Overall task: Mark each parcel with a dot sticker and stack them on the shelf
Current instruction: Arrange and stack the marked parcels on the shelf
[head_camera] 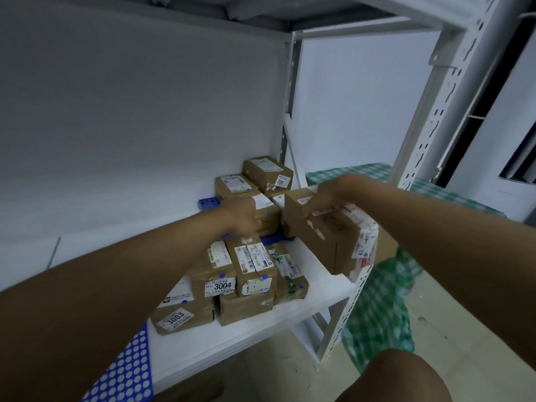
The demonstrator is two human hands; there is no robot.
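Two hands: both are reaching over the white shelf (290, 309).
Right hand (324, 195): fingers are curling over the top edge of a brown parcel (322, 236), holding it tilted at the shelf's right end, its lower corner overhanging the shelf's front edge.
Left hand (242, 217): is hovering above the front stack of parcels (232, 280) on the shelf; I cannot tell how its fingers are lying.
Back stack (252, 184): is sitting deeper on the shelf.
Dot sticker sheet (124, 372): blue, is lying at the shelf's front left.
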